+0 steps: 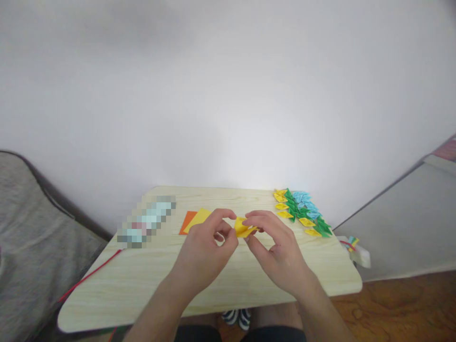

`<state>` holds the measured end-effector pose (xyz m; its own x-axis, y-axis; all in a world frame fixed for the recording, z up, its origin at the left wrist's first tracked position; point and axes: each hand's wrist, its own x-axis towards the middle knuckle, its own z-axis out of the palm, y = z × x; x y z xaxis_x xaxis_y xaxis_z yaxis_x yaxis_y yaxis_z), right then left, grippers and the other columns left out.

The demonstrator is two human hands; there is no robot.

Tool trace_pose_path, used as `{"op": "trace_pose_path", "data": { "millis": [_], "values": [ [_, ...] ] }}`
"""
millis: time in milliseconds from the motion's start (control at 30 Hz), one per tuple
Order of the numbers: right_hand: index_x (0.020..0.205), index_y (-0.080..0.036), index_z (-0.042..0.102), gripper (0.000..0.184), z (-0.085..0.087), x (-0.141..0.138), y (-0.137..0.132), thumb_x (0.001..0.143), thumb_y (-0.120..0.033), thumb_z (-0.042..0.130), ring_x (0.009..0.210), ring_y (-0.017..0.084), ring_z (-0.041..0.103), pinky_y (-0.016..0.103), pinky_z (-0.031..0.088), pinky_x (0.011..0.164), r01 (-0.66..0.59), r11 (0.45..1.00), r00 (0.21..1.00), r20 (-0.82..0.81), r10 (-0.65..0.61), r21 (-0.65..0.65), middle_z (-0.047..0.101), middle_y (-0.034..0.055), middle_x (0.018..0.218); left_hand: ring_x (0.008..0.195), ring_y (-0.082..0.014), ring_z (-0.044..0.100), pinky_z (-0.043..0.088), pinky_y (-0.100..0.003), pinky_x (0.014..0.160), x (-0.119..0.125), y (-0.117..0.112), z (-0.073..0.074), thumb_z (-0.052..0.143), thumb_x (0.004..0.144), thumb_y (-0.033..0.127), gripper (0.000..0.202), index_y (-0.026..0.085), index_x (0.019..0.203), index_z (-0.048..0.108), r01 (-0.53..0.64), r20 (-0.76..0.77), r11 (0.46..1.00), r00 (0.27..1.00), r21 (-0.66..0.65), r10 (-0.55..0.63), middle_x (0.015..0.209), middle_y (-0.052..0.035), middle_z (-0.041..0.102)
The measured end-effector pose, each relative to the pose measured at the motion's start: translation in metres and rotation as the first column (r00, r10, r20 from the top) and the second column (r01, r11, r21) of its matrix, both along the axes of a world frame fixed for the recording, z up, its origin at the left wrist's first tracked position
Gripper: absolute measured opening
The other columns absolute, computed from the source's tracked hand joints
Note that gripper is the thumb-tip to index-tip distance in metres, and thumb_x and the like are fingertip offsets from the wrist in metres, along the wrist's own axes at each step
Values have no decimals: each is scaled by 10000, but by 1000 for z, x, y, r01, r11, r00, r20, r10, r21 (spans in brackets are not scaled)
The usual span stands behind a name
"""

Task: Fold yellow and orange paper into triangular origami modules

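Between my two hands, above the table, is a small folded piece of yellow paper (242, 229). My left hand (210, 242) pinches its left edge between thumb and fingers. On the other side my right hand (276, 244) grips the paper's right part, thumb below and fingers above; its fingertips partly hide the folds. Just beyond my left hand lie flat sheets, a yellow sheet (197, 219) on top of an orange sheet (184, 227). Part of this stack is behind my left hand.
The pale wood-grain table (213, 294) stands against a white wall. At its back right lie several folded yellow, green and blue paper pieces (299, 211). A pixelated object (147, 225) with a red cord (92, 273) is at left. Grey fabric (35, 247) borders the left side.
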<state>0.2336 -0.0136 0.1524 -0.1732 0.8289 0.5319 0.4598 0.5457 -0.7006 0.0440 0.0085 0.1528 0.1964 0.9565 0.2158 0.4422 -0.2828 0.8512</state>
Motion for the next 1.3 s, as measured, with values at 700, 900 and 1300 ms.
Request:
{"op": "trace_pose_path", "data": {
  "millis": [700,900,1300],
  "values": [
    [1099,-284,785,303,-172,27,-60,909,-84,662,1208,296,609,537,542,1032,-6,1000,942,335,16,-29,685,101,1254,1310,-327,560,330,-567,1146,-29,-68,-164,571,970,173,336,300,1225,750,269,-533,934,839,237,-106,1352,-24,730],
    [1145,-252,762,308,-176,35,-49,907,-69,696,1225,290,595,521,542,1040,-102,994,915,386,113,-50,697,95,1269,1307,-301,589,335,-578,1151,-32,-59,-174,597,1002,256,258,346,1176,764,281,-499,939,853,198,-150,1364,35,727],
    [1071,-230,720,140,-165,29,-25,956,-152,702,1063,242,640,454,521,977,-126,958,913,347,214,-259,755,46,1047,1317,-295,578,389,-572,1130,-35,-53,-179,648,971,229,219,345,1111,771,288,-450,945,872,155,-192,1343,65,736]
  ]
}}
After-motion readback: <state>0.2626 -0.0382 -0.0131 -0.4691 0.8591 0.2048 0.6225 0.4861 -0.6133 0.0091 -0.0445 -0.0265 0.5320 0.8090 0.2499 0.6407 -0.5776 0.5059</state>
